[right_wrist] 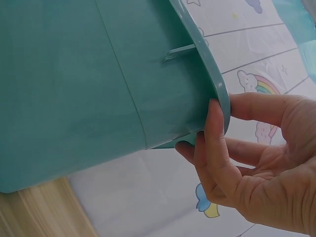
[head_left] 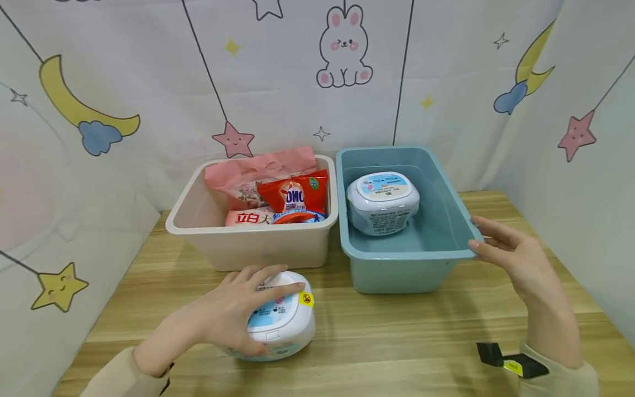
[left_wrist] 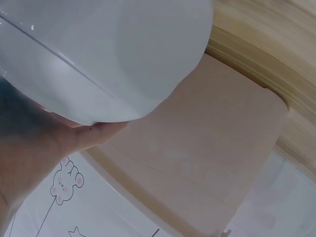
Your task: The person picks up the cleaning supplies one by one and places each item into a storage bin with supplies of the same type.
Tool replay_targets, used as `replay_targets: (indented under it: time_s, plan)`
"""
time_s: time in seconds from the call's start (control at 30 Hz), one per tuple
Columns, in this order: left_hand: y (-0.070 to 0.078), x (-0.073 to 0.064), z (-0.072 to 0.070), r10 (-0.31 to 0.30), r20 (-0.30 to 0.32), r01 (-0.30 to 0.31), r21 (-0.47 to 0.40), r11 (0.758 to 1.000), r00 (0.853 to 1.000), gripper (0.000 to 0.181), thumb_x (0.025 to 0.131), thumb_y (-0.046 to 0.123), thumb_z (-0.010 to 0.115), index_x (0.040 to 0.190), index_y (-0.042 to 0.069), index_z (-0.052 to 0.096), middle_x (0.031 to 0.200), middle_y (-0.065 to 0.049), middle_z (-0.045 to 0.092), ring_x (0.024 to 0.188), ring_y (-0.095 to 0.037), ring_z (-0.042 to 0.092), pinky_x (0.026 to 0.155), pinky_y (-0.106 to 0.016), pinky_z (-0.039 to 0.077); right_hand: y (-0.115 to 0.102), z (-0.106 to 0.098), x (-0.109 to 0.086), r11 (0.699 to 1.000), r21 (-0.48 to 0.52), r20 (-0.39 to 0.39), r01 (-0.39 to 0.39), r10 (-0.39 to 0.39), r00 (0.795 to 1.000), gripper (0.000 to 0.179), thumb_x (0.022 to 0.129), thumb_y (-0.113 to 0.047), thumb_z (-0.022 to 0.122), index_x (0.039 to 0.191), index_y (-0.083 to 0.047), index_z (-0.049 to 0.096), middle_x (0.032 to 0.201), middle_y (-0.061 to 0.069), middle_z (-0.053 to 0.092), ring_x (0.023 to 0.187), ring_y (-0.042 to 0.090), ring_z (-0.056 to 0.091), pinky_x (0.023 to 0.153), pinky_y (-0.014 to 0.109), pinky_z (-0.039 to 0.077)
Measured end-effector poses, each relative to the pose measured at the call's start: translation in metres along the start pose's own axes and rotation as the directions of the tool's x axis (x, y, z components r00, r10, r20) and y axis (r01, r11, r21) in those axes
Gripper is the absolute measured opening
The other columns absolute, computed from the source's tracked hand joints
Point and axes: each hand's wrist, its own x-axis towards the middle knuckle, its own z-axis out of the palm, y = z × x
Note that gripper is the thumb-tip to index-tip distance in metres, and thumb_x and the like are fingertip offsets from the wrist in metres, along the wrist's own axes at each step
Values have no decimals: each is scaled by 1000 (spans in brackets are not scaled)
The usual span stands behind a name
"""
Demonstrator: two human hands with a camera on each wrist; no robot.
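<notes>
My left hand [head_left: 230, 309] grips a white lidded plastic tub [head_left: 296, 324] with a blue label and a yellow sticker, fingers spread over its lid and the thumb at its near side. In the left wrist view the smooth side of the tub [left_wrist: 108, 59] fills the upper left, hiding most of the fingers. At the right, my right hand [head_left: 526, 264] pinches the front right corner of a blue-green bin's rim [right_wrist: 220, 98]. Inside that bin [head_left: 397, 275] stands a similar white tub [head_left: 384, 204], upright, near the left wall.
Left of the blue-green bin, close beside it, stands a cream bin [head_left: 268, 248]. It holds a red OMO bag [head_left: 310, 190], a pink floral bag [head_left: 240, 182] and other packs. Both bins sit on a wood-grain table [head_left: 377, 347] before a printed white curtain [head_left: 288, 82].
</notes>
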Motion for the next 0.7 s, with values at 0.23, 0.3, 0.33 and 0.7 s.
replay_targets:
  time_s: [0.23, 0.3, 0.33, 0.7]
  plan:
    - [-1, 3, -2, 3, 27, -2, -5, 1000, 1000, 97, 64, 54, 79, 144, 56, 23, 156, 1, 24, 131, -28, 30, 99, -61, 36, 0, 0, 0, 1000, 3, 1, 6, -6, 1000, 52, 91, -3, 62, 140, -6, 48, 108, -14, 65, 84, -1, 66, 72, 14, 53]
    - [-1, 4, -2, 3, 31, -3, -8, 1000, 1000, 97, 64, 53, 79, 143, 56, 23, 156, 0, 25, 131, -28, 31, 99, -61, 36, 0, 0, 1, 1000, 11, 0, 8, -8, 1000, 51, 90, -3, 62, 140, -5, 48, 109, -14, 65, 84, -1, 67, 72, 14, 53]
    - [-1, 4, -2, 4, 32, -3, -8, 1000, 999, 97, 64, 52, 79, 143, 56, 23, 155, 0, 25, 131, -28, 31, 99, -62, 35, 0, 0, 1, 1000, 15, -1, 10, -10, 1000, 51, 90, -3, 63, 140, -5, 49, 109, -14, 65, 84, 0, 67, 72, 14, 53]
    - [-1, 6, -1, 2, 38, -1, -6, 1000, 999, 97, 63, 50, 80, 142, 57, 24, 156, -3, 25, 129, -30, 32, 97, -62, 37, -1, 2, 1, 1000, -11, -10, 1, -1, 1000, 52, 90, -4, 63, 141, -5, 47, 108, -15, 66, 83, -1, 67, 73, 12, 52]
